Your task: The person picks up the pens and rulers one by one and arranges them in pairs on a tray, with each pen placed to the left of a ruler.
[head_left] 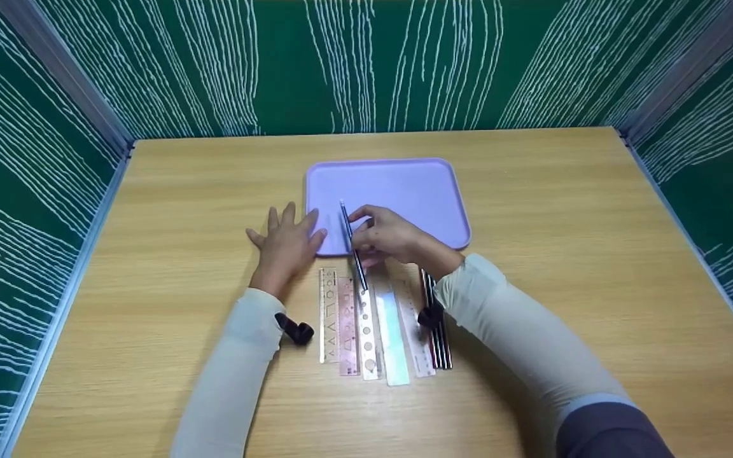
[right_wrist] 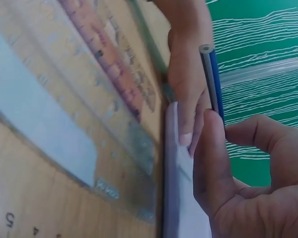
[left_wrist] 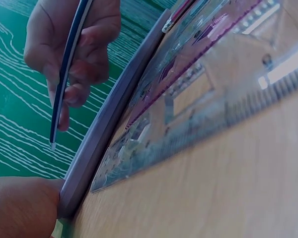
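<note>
In the head view my right hand [head_left: 389, 235] pinches a dark blue striped pencil [head_left: 359, 267] between thumb and fingers. The pencil is held at a slant over the near left part of a purple tray [head_left: 398, 184], its lower end above the rulers. The right wrist view shows the thumb and index finger on the pencil [right_wrist: 213, 79], its flat end upward. My left hand [head_left: 285, 245], fingers spread, rests at the tray's left edge, thumb and index finger touching the rim. Its palm side is hidden.
Several rulers lie side by side before the tray: a clear one [head_left: 328, 318], a pink one [head_left: 349, 331], one with round holes [head_left: 368, 331], a shimmering one [head_left: 393, 337]. More dark pencils [head_left: 439, 343] lie right of them, partly under my right wrist. Green white-lined walls [head_left: 284, 63] enclose the table.
</note>
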A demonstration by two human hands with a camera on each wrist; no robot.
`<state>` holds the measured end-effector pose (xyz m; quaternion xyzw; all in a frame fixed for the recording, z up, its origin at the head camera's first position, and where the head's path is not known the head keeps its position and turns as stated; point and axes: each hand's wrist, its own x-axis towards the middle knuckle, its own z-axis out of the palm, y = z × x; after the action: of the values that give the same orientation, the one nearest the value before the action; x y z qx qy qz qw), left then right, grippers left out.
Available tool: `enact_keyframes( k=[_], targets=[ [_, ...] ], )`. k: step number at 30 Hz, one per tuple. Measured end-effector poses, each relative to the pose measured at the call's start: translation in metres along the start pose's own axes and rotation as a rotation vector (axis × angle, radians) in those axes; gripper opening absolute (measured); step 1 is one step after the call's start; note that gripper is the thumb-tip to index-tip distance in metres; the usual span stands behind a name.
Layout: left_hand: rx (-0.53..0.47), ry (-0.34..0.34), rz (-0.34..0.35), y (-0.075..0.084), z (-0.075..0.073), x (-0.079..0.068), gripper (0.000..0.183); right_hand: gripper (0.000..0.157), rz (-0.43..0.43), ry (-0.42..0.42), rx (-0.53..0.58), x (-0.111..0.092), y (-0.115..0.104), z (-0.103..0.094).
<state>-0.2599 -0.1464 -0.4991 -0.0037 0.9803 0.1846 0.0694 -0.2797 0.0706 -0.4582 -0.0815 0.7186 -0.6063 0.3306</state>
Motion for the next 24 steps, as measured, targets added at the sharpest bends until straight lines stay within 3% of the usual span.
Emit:
enact_keyframes(
  k=[24],
  targets=[
    [0.012,0.0,0.015,0.0,0.0,0.0,0.059,0.06,0.002,0.065,0.089,0.028,0.001,-0.005]
  ],
)
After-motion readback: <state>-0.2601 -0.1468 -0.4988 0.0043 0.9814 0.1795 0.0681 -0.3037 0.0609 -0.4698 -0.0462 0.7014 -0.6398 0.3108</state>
